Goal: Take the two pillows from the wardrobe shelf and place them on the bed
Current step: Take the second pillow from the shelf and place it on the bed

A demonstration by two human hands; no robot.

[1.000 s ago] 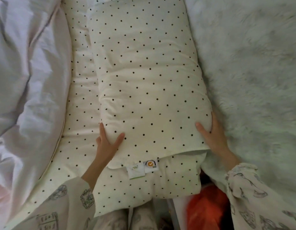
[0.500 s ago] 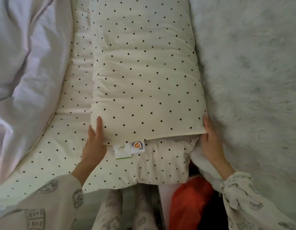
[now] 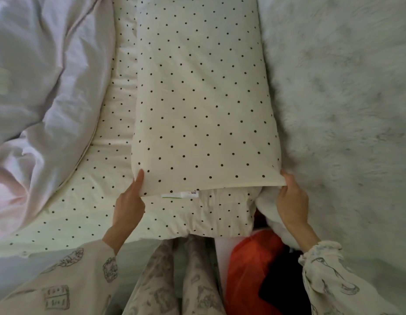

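Looking down on a bed [image 3: 67,214] from the near edge. Lying lengthwise at centre, running from near to far: a cream pillow [image 3: 204,105] with small dark dots, resting on a second, matching dotted pillow [image 3: 220,214] whose near end is showing beneath it. Gripping the top pillow's near corners: left hand [image 3: 129,205] at the near-left corner with a finger extending up along the side edge and the rest tucking under, right hand [image 3: 291,198] pinching the near-right corner, fingers curling round the fabric. Sagging softly and creasing under light touch, so probably handling as light, squashy and not fragile; corners and short edges seeming the surest places for holding. Crumpling at left: a white duvet [image 3: 38,92]. Spreading at right: a pale fluffy blanket [image 3: 347,110]. Showing near, below the bed: an orange item [image 3: 249,264], unidentifiable.
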